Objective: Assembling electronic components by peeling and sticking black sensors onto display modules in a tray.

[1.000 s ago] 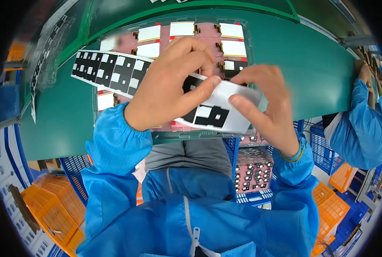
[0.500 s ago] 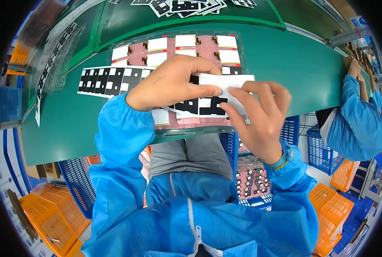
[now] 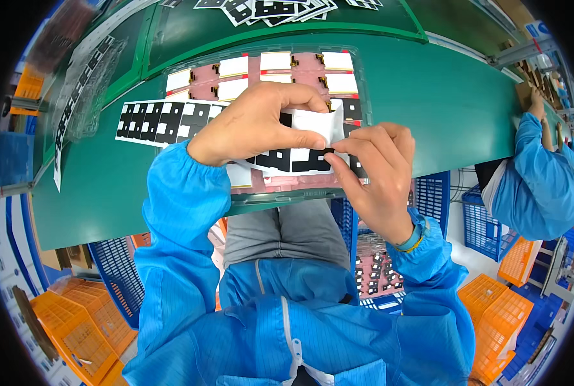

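My left hand [image 3: 248, 125] is closed on a sheet of black die-cut stickers [image 3: 309, 161], thumb on top, over the tray. A white flap [image 3: 313, 124] of the sheet curls up by its fingertips. Thumb and forefinger of my right hand [image 3: 383, 177] pinch the dark edge of a sticker at the sheet's near right side. To the left of my left hand, a strip of black stickers on white backing [image 3: 150, 122] extends over the table. Beneath my hands is a clear plastic tray [image 3: 300, 195] with pink compartments, holding white rectangular pieces [image 3: 276, 62] with small dark tabs.
More sticker sheets [image 3: 277, 9] lie piled at the far side of the green table [image 3: 435, 109]. Clear trays [image 3: 97, 90] stand far left. Blue baskets [image 3: 116, 276] and orange crates [image 3: 74, 321] flank my lap. Another person's blue sleeve [image 3: 525, 186] is at the right.
My right hand has moved left and its fingers have closed into a pinch. The white flap has folded up from lying flatter and longer to the right.
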Demonstrator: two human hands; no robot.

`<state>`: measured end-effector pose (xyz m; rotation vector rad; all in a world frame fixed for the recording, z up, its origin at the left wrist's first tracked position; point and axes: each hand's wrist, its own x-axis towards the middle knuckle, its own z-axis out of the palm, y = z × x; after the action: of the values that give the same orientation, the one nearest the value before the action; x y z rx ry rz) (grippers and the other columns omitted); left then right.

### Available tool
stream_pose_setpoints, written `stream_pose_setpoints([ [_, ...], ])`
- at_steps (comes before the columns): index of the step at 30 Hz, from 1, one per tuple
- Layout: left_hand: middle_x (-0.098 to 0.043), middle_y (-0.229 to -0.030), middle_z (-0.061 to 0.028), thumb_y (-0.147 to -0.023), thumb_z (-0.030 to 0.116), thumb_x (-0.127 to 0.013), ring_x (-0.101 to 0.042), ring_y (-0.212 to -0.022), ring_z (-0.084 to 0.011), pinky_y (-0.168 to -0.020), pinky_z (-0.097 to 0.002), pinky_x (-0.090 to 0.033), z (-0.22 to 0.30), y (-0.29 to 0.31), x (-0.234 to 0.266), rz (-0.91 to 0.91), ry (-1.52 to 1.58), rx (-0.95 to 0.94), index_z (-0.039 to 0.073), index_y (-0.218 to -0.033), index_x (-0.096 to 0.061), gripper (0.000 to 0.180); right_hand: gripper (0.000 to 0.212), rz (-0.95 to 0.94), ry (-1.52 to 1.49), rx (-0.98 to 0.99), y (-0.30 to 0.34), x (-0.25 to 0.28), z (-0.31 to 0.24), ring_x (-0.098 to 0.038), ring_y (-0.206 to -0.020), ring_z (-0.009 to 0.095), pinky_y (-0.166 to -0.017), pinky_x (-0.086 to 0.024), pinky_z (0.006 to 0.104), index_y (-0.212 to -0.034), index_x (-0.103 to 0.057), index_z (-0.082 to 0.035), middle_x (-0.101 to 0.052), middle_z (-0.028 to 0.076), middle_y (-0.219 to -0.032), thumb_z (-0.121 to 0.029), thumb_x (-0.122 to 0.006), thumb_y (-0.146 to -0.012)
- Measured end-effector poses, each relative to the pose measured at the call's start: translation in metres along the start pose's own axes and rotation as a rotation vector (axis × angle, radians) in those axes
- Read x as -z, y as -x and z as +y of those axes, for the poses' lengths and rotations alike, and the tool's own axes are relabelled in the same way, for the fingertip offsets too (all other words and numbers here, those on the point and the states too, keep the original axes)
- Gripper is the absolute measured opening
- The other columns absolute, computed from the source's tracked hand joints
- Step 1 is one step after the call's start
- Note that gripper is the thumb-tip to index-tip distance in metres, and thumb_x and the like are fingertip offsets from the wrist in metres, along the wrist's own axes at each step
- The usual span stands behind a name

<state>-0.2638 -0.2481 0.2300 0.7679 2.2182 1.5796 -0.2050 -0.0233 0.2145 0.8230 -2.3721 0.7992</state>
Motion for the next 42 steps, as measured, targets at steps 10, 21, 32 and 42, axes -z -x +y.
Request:
stream_pose_setpoints([
  [10, -0.070, -0.101, -0.0033, -0.084, 0.015, -0.083, -0.064, -0.093, -0.0104, -0.085, -0.0282, -0.052, -0.001, -0.004, -0.003, 0.038, 0.019, 0.050, 0.001, -0.110, -0.069, 0.032, 0.028, -0.015, -0.051, 0.123, 0.008, 0.027, -0.038, -0.056, -0.086, 0.029, -0.075, -0.044, 0.0393, -0.088, -0.070, -0.006, -0.066, 0.007, -0.090, -0.001, -0.083, -0.063],
  [21, -0.073, -0.103, -0.0135, -0.102, 0.022, -0.062, -0.069, -0.092, -0.0238, -0.082, -0.0351, -0.055, -0.008, -0.012, -0.007, -0.057, -0.242, -0.045, 0.002, -0.115, -0.069, 0.026, 0.020, -0.136, -0.911, -0.603, -0.064, 0.042, 0.104, -0.052, -0.088, 0.009, -0.083, -0.040, 0.0252, -0.098, -0.069, -0.003, -0.063, -0.002, -0.094, -0.024, -0.068, -0.097],
  [32, -0.063, -0.117, -0.0104, -0.088, 0.018, -0.075, -0.067, -0.100, -0.0321, -0.081, -0.0384, -0.055, -0.022, -0.024, -0.022, 0.143, -0.524, 0.007, 0.008, -0.115, -0.067, 0.030, 0.020, -0.598, -0.869, -0.703, -0.089, -0.021, 0.155, -0.051, -0.082, 0.005, -0.075, -0.039, 0.0223, -0.092, -0.070, -0.004, -0.064, -0.004, -0.087, -0.023, -0.070, -0.096],
  [42, -0.061, -0.134, -0.0135, -0.084, 0.018, -0.078, -0.067, -0.112, -0.0325, -0.088, -0.0383, -0.058, -0.031, -0.025, -0.023, 0.165, -0.577, 0.005, 0.002, -0.129, -0.062, 0.050, 0.016, -0.413, -0.896, -0.714, -0.077, -0.035, 0.152, -0.054, -0.072, 0.005, -0.064, -0.041, 0.0211, -0.089, -0.071, 0.001, -0.066, 0.000, -0.079, -0.014, -0.075, -0.092],
])
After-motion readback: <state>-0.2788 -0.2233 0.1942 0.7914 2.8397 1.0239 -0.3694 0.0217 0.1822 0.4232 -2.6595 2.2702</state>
